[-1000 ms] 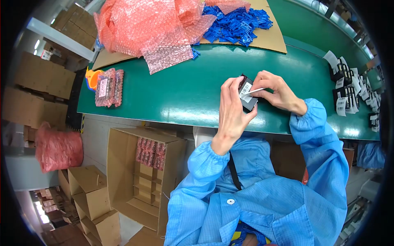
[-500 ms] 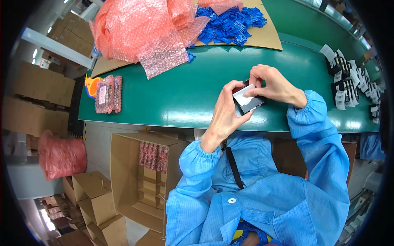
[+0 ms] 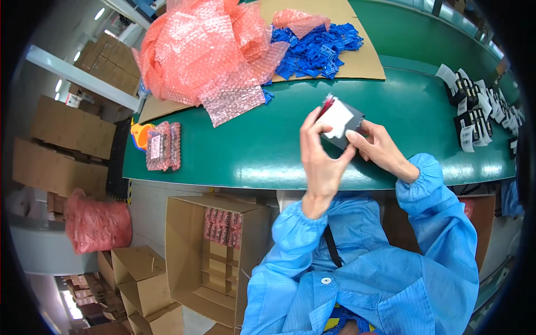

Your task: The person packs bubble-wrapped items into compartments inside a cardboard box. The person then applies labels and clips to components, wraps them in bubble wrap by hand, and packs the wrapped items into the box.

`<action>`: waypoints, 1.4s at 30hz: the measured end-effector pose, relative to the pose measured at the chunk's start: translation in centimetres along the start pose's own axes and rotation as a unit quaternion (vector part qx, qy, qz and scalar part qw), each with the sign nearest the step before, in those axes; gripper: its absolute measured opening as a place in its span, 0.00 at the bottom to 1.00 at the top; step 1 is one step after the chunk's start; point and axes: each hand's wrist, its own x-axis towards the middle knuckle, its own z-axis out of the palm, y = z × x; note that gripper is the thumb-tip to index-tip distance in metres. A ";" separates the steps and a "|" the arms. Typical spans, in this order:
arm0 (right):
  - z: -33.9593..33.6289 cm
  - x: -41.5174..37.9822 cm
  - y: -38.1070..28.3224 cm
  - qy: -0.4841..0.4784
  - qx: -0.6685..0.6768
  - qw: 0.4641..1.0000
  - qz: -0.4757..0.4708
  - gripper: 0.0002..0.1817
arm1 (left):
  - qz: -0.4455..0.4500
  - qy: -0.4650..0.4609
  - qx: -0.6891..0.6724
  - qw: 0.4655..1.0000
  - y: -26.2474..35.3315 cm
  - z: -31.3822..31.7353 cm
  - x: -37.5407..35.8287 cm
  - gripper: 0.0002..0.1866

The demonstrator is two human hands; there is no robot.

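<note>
Both hands hold a small flat black box (image 3: pixel 338 143) above the green table, tilted, with a red strip along its far left edge. A white label or paper (image 3: pixel 335 117) lies on its upper face. My left hand (image 3: pixel 322 166) is closed around the left and near sides, fingers behind and thumb at the near corner. My right hand (image 3: pixel 383 148) grips the right side, its thumb on the near edge and other fingers partly hidden behind the box.
Pink bubble wrap (image 3: pixel 190 53) and a pile of blue plastic pieces (image 3: pixel 321 50) lie on cardboard (image 3: pixel 365 61) at the back. Bubble-wrapped packs (image 3: pixel 158 146) sit at left beside an orange tape dispenser (image 3: pixel 140 134). Black boxes with white labels (image 3: pixel 474 125) stand right. An open carton (image 3: pixel 184 251) is below.
My right hand has moved from the label's top down to the box's right side. The box is now raised and turned, showing more of its white face. The camera view has shifted slightly.
</note>
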 end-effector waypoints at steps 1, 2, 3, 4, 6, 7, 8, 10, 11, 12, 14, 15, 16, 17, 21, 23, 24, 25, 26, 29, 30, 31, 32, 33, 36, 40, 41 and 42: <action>0.7 0.4 0.7 0.042 0.022 0.997 -0.053 0.24 | 0.013 -0.002 0.004 1.000 0.3 0.6 -0.1 0.27; 1.5 1.0 1.5 0.078 0.047 0.990 -0.106 0.24 | 0.025 -0.001 0.014 1.000 0.4 1.0 -0.2 0.28; 1.6 1.2 1.2 0.080 0.092 0.991 -0.056 0.21 | 0.025 0.006 0.000 1.000 0.3 1.4 -0.4 0.29; 1.8 1.4 1.4 0.086 0.109 0.988 -0.067 0.20 | 0.032 0.000 0.014 0.999 0.1 1.5 -0.5 0.30; 1.6 1.4 1.6 0.098 0.121 0.985 -0.080 0.19 | 0.038 -0.059 0.015 0.997 -0.3 0.9 -0.6 0.35; 0.7 1.3 1.2 0.093 0.099 0.989 -0.054 0.19 | 0.039 -0.081 -0.001 0.996 -0.6 0.2 -0.4 0.36; -0.2 1.0 0.6 0.079 0.124 0.989 0.018 0.19 | 0.040 -0.102 -0.020 0.994 -0.8 -0.7 -0.1 0.38; -1.7 1.2 1.4 0.081 0.143 0.986 -0.006 0.20 | 0.060 -0.061 0.079 0.993 -2.9 -3.8 1.9 0.32; -2.5 1.1 1.5 0.065 0.135 0.989 -0.008 0.21 | 0.002 -0.033 0.130 0.991 -3.9 -5.6 3.4 0.23; -2.6 1.2 1.7 0.065 0.136 0.989 -0.011 0.21 | -0.019 -0.004 0.147 0.989 -5.6 -7.3 5.1 0.14; -2.8 1.3 1.9 0.064 0.126 0.990 -0.009 0.22 | 0.040 -0.017 0.227 0.973 -9.4 -10.5 8.4 0.09; -2.7 1.3 2.1 0.054 0.114 0.992 -0.012 0.22 | 0.085 -0.018 0.269 0.959 -10.9 -11.8 9.9 0.09; -2.6 1.4 2.1 0.048 0.109 0.993 -0.014 0.22 | 0.108 -0.019 0.295 0.949 -12.3 -12.7 11.2 0.10; -2.4 1.5 1.9 0.041 0.106 0.993 -0.015 0.22 | 0.130 -0.021 0.322 0.937 -12.8 -13.0 12.3 0.10; -2.5 1.6 2.2 0.041 0.111 0.993 -0.021 0.23 | 0.077 -0.114 0.287 0.948 -14.9 -12.6 12.7 0.10; -2.5 1.7 1.7 0.035 0.118 0.992 -0.028 0.23 | 0.046 -0.105 0.257 0.960 -15.1 -12.5 12.6 0.08; -2.5 1.6 1.7 0.029 0.125 0.991 -0.033 0.23 | 0.012 -0.097 0.227 0.969 -14.7 -12.5 12.3 0.06; -2.7 1.6 1.9 0.031 0.126 0.991 -0.031 0.23 | 0.025 -0.088 0.232 0.968 -14.3 -12.6 11.9 0.04; -3.0 1.8 2.1 0.016 0.132 0.991 -0.027 0.23 | 0.026 -0.091 0.232 0.968 -13.6 -12.8 11.6 0.04; -3.2 1.9 2.3 0.008 0.135 0.991 -0.023 0.23 | 0.068 -0.045 0.238 0.968 -11.8 -13.8 9.7 0.05; -3.1 1.8 2.2 0.008 0.126 0.992 -0.022 0.23 | 0.068 -0.059 0.229 0.969 -9.7 -13.8 8.7 0.06; -3.0 1.8 2.3 0.010 0.123 0.992 -0.031 0.23 | 0.064 -0.072 0.221 0.971 -6.8 -13.7 7.7 0.06; -2.9 1.8 2.3 0.011 0.118 0.992 -0.038 0.22 | 0.069 -0.089 0.232 0.966 -5.1 -13.7 6.5 0.07; -2.8 1.7 2.2 0.014 0.124 0.992 -0.034 0.22 | 0.037 -0.114 0.201 0.972 -4.1 -13.5 5.3 0.06; -2.9 1.8 2.3 0.004 0.142 0.989 -0.033 0.22 | 0.035 -0.193 0.176 0.965 -3.5 -12.8 2.0 0.05; -3.0 1.8 2.4 0.003 0.137 0.990 -0.034 0.22 | 0.022 -0.230 0.173 0.958 -3.1 -11.6 0.3 0.04; -2.9 1.8 2.6 0.003 0.138 0.990 -0.037 0.23 | 0.011 -0.231 0.180 0.956 -3.0 -11.5 0.3 0.04; -2.9 1.8 2.7 0.003 0.140 0.989 -0.041 0.23 | 0.012 -0.232 0.178 0.956 -2.9 -11.5 0.5 0.04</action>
